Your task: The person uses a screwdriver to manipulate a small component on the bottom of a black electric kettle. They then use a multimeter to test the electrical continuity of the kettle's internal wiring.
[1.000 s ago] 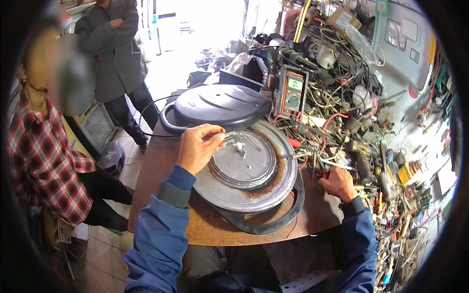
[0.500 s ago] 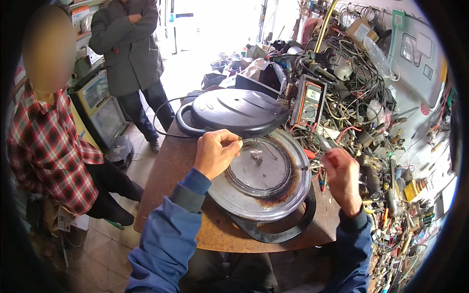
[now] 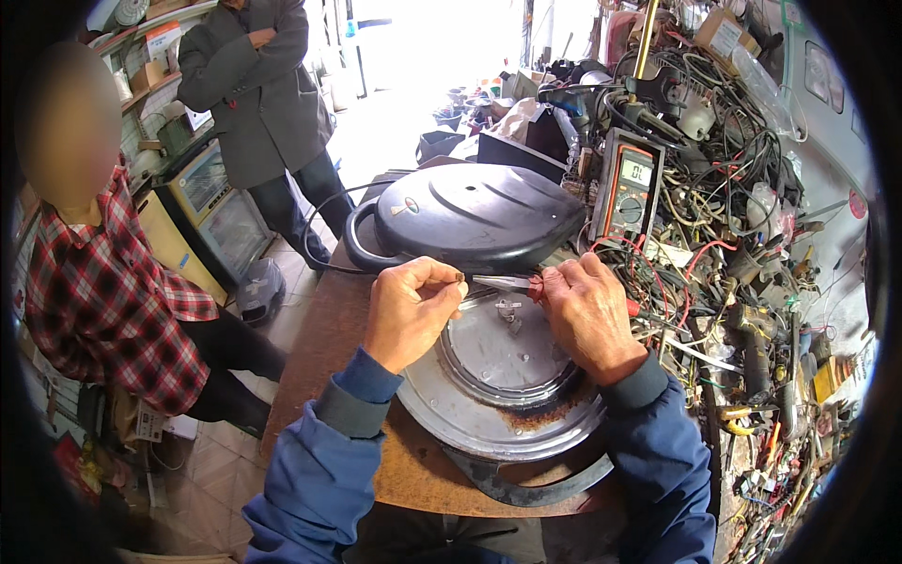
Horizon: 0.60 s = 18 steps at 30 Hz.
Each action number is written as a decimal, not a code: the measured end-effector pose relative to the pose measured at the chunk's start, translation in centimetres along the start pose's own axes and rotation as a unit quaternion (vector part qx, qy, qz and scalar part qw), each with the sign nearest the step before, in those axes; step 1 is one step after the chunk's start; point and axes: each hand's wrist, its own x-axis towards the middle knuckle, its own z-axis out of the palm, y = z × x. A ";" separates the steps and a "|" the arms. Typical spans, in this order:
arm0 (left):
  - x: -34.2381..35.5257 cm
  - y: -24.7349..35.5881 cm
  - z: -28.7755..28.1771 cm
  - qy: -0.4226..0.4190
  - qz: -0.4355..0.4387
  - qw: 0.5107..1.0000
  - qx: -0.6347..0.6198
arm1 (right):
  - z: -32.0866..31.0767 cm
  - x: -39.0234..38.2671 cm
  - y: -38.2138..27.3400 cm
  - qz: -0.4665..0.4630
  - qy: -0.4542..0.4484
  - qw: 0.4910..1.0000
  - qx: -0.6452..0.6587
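My left hand (image 3: 413, 315) is closed in a pinch on a tiny brownish piece (image 3: 461, 278), too small to name. My right hand (image 3: 590, 315) grips long-nose pliers (image 3: 505, 282) with red handles, their tips pointing left and close to that piece; I cannot tell whether they touch it. Below both hands lies a round metal pan (image 3: 451, 399) with a ringed centre, rust-brown stains and a small metal fitting (image 3: 509, 312) standing in its middle. A black loop handle (image 3: 540, 491) sticks out at its near side. Behind it rests a black domed lid (image 3: 470, 202) with a handle.
A multimeter (image 3: 628, 193) with red leads leans at the right, before a heap of cables and tools (image 3: 723, 179). The brown wooden table (image 3: 413, 470) carries the pan. Two people stand at the left, one in a checked shirt (image 3: 117, 291), one in a dark coat (image 3: 249, 94).
My right hand has come left and inward with the pliers, bringing their tips up to my left fingers. My left hand keeps its pinch. The view has shifted slightly.
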 end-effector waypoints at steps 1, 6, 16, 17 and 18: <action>0.0 -0.1 -0.1 -0.002 0.000 1.000 0.008 | 0.0 0.1 -0.2 -0.002 -0.003 1.000 -0.002; 0.3 -0.2 0.1 -0.012 -0.002 1.000 0.015 | -0.3 0.1 -0.1 -0.012 0.012 1.000 -0.011; 0.2 0.2 0.2 -0.029 -0.014 0.999 0.037 | 0.0 0.2 0.0 -0.019 0.031 0.999 -0.008; 0.2 0.3 0.2 -0.027 -0.015 0.999 0.039 | 0.0 0.2 -0.1 -0.017 0.027 0.999 -0.007; 0.2 0.3 0.2 -0.026 -0.016 0.999 0.041 | -0.1 0.2 -0.1 -0.015 0.024 1.000 -0.005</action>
